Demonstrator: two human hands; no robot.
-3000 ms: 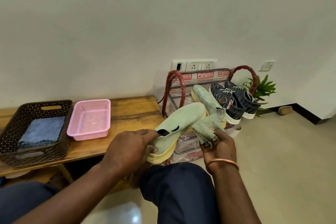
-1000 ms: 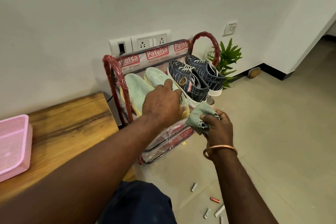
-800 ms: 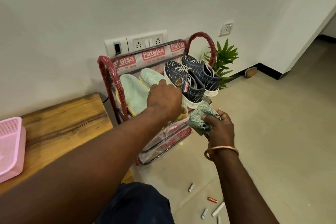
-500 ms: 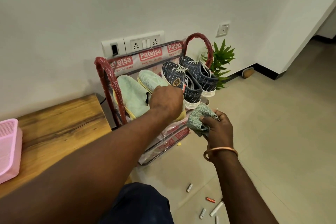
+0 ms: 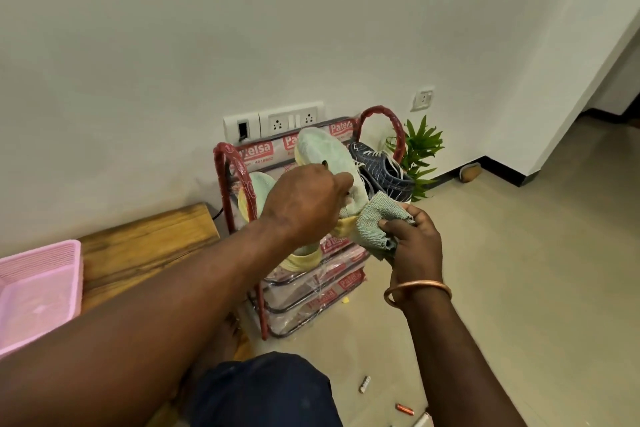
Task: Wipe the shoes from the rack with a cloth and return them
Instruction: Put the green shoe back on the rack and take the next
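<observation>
Grips pale green shoe (image 5: 325, 158) in left hand (image 5: 304, 199), tilted above red rack (image 5: 227, 180); pinches bunched cloth (image 5: 374, 224) in right hand (image 5: 417, 243), just right of it.

Left hand (image 5: 304, 199) grips a pale green shoe (image 5: 325, 158) tilted toe-up over the red rack (image 5: 228, 177), while the right hand (image 5: 415, 239) holds a green cloth (image 5: 372, 222) just beside its heel; a second green shoe (image 5: 259, 184) and a navy sneaker (image 5: 381, 168) sit on the rack.
</observation>
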